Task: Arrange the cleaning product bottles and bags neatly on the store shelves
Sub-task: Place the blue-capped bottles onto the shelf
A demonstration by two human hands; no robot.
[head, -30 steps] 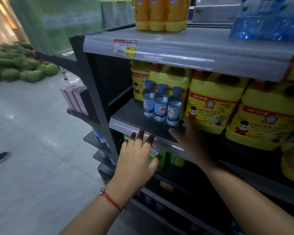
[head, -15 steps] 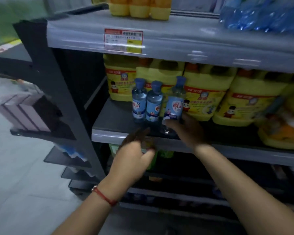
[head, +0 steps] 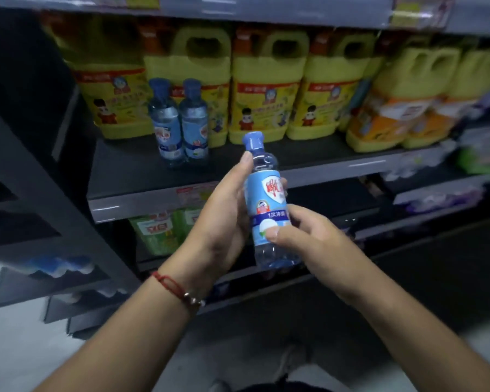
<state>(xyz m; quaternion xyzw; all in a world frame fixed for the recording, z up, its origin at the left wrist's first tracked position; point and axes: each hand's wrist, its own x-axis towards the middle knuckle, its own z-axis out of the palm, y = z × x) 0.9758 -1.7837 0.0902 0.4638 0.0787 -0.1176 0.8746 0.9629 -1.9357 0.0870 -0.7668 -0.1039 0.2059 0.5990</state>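
Bottle, clear liquid, both hands' grip

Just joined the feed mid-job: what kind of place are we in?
Most likely a shop aisle: tiered dark shelves with price tags on the edge, rows of identical yellow jugs, and a small blue-capped bottle held in both hands.

Both forearms reach up and inward from the lower edge of the head view, converging on the small blue-capped bottle, held upright.

Left hand: back of hand toward camera, at the bottle's left side. Thumb runs up toward the neck; fingertips just show past the bottle's right edge at label height. Wrist carries a red cord bracelet.

Right hand: at the bottle's lower right. Thumb pressed flat on the lower label front; fingers curled round behind.
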